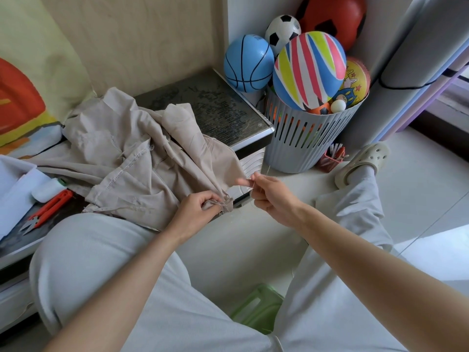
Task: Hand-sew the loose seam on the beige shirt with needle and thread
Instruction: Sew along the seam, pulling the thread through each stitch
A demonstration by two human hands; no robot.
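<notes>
Seam (223, 203) of beige shirt (142, 158): pinched by left hand (200, 209); right hand (269, 196), just to its right, pinches thread (251, 189).

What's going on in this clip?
A seated person is hand-sewing a beige shirt that lies crumpled on a dark table. The left hand pinches the shirt's frayed edge; the right hand pinches the thread beside it. The needle is too small to make out. Red snips and a white spool lie further left.

Striped ball (309, 69) in grey basket (299, 141), green stool (256, 306), beige clog (365, 161)
</notes>
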